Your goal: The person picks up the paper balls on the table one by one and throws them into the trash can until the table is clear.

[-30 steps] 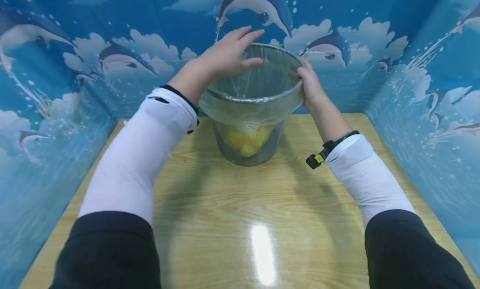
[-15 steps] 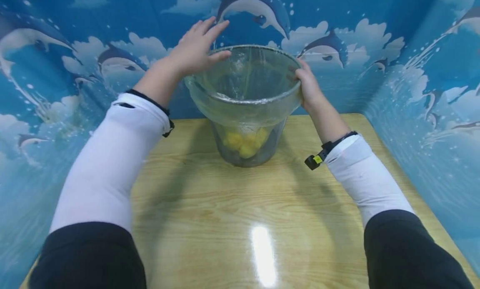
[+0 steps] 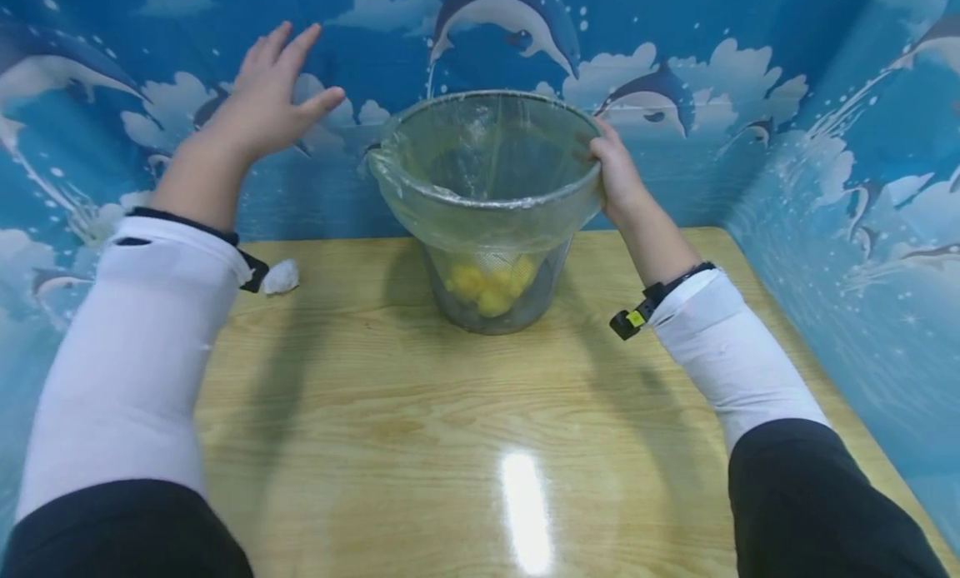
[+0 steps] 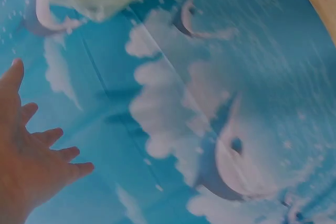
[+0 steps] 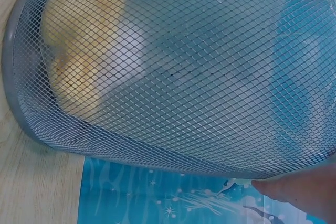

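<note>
A grey wire-mesh wastebasket (image 3: 553, 270) stands upright at the back of the table, lined with a clear plastic bag (image 3: 420, 211) folded over its rim. My right hand (image 3: 618, 170) grips the rim on the right side, thumb outside. Spread and holding nothing, my left hand (image 3: 262, 107) hovers in the air to the left of the basket, apart from it. Yellowish lumps (image 3: 491, 288) lie at the bottom inside the bag. Through the mesh in the right wrist view, a whitish piece (image 5: 125, 51) shows beside them; their exact kind is unclear.
A crumpled white wad (image 3: 281, 276) lies on the wooden table (image 3: 420, 428) near the left back edge, close to my left wrist strap. Blue dolphin-print sheeting (image 3: 337, 53) encloses the back and both sides.
My left hand has moved left, from over the basket's mouth to well beside it, uncovering the white wad on the table. My right hand stays on the rim.
</note>
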The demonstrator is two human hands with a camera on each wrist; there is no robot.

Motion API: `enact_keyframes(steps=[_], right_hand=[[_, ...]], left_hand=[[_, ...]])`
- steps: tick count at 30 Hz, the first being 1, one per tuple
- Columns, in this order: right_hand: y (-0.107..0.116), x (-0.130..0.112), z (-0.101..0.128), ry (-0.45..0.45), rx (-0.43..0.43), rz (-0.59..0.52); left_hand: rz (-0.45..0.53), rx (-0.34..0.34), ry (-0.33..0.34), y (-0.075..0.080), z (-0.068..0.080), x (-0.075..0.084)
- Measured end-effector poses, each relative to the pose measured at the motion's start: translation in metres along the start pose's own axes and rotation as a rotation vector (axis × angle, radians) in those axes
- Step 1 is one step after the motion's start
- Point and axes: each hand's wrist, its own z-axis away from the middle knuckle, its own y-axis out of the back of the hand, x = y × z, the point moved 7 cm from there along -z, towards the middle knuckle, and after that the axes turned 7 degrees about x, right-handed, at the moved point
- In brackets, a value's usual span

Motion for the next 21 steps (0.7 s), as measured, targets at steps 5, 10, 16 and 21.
enact_keyframes(steps=[5,10,16,21], right_hand=[[-0.001,0.000,0.001,-0.005,0.000,0.008],[0.000,0.001,0.001,-0.016,-0.001,0.011],[0.000,0.000,0.002,-0.016,-0.009,0.006],[-0.001,-0.001,0.002,-0.017,-0.013,0.003]], left_hand=[[0.039,0.032,0.086,0.005,0.011,-0.042],[0.023,0.032,0.175,-0.002,0.020,-0.079],[-0.020,-0.021,0.256,-0.022,0.029,-0.112],[-0.045,-0.068,0.270,-0.040,0.038,-0.130]])
